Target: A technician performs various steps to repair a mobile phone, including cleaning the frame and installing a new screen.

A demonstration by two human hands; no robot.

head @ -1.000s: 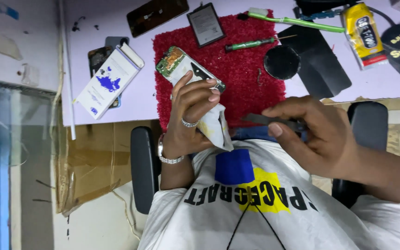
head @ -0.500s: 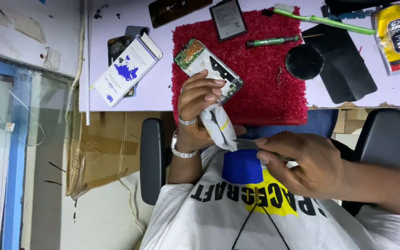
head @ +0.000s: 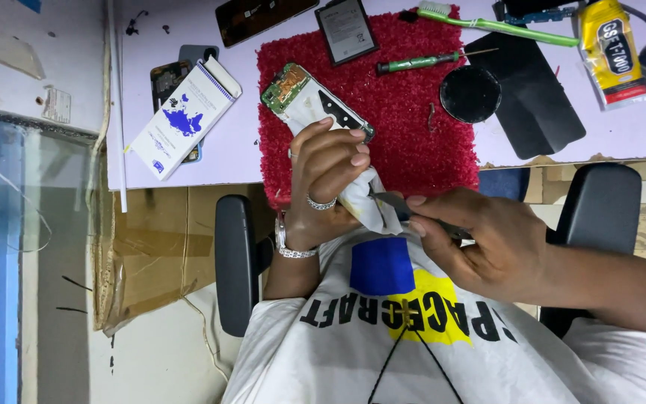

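Observation:
My left hand (head: 327, 176), with a ring and a metal bracelet, grips an opened phone (head: 300, 93) whose green circuit board shows at its far end. A crumpled white cloth (head: 368, 206) is bunched under the phone's near end, in the same hand. My right hand (head: 480, 243) pinches a thin grey metal tool (head: 390, 200). The tool's tip touches the cloth just below my left fingers. Both hands hover over the near edge of a red fuzzy mat (head: 413, 112).
On the mat and desk lie a green screwdriver (head: 420, 62), a green toothbrush (head: 502, 26), a dark flat battery (head: 345, 28), a black round lid (head: 470, 93), a black phone panel (head: 532, 90) and a yellow glue tube (head: 608, 45). A white box (head: 185, 116) lies left. Black chair armrests (head: 235, 262) flank me.
My right hand has brought the metal tool in until its tip meets the cloth. My left hand has kept its grip on the phone and cloth.

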